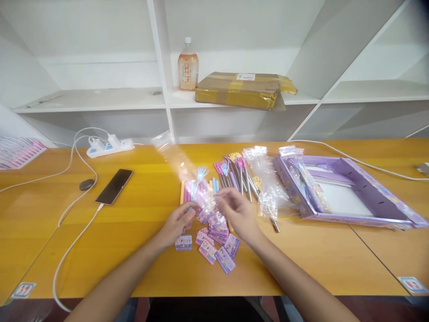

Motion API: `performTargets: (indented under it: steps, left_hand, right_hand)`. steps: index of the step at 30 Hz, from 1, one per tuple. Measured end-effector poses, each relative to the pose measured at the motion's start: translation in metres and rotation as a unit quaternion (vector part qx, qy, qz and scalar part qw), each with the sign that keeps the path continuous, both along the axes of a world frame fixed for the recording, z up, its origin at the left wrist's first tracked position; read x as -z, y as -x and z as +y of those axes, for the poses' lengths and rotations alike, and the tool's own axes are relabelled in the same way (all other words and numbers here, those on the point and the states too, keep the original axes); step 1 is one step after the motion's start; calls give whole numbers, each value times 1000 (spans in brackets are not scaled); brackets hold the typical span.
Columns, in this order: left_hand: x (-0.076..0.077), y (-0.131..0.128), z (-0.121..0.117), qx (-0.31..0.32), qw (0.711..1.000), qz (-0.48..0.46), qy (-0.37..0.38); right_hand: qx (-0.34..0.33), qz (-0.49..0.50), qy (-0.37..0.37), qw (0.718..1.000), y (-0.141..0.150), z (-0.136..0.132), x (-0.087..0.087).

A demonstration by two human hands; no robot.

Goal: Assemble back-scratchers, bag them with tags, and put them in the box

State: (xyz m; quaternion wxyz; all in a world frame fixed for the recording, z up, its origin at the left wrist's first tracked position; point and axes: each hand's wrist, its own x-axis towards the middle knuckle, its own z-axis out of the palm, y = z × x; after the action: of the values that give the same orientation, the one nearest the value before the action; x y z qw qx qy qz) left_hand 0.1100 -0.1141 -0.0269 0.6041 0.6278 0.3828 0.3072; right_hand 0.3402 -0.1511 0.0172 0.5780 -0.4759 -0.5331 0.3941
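Note:
My left hand (181, 221) is closed, its fingers pinched on the lower end of a light blue hand-shaped back scratcher (201, 173). A long clear plastic bag (176, 157) stretches from the upper left down between my hands, blurred by motion. My right hand (237, 214) has its fingers pressed together at the bag's near end. Just beyond my hands lie pastel handles (185, 192) in a row, partly hidden by the bag. Several small printed cards (225, 260) are scattered below and between my hands. More back scratchers (239, 165) with pink, blue and yellow heads lie to the right.
Clear bags (263, 174) lie beside an open purple box (372, 219) with a packed bag on it. At left are a phone (114, 187) on a cable and a power strip (110, 147). A bottle (188, 67) and a taped carton (239, 91) stand on the shelf.

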Motion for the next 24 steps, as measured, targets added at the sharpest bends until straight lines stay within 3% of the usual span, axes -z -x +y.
performTargets:
  steps: [4, 6, 8, 11, 13, 15, 17, 20, 24]
  left_hand:
    - [-1, 0, 1, -34, 996, -54, 60]
    - [-6, 0, 0, -22, 994, -59, 88]
    - [-9, 0, -1, 1, 991, -40, 125]
    - [-7, -3, -4, 25, 990, -12, 140]
    - [-3, -6, -6, 46, 992, -14, 115]
    - [1, -9, -8, 51, 993, -17, 100]
    - [5, -11, -9, 33, 993, -27, 113]
    - [6, -10, -8, 21, 983, -78, 166]
    - [0, -5, -8, 86, 941, -182, 272]
  right_hand:
    - [-133, 32, 56, 989, 25, -2, 18]
    - [-151, 47, 90, 983, 25, -2, 27]
    - [-127, 38, 86, 987, 19, -4, 31]
    - [-48, -107, -69, 991, 7, -6, 24]
    - [-76, -258, -200, 942, 2, -6, 15]
    - [-144, -357, -276, 880, 3, -5, 8]
    - [-185, -379, -303, 855, 9, -3, 7]
    - [-196, -358, -313, 858, 16, -2, 15]
    - [-180, -366, -321, 855, 13, -3, 22]
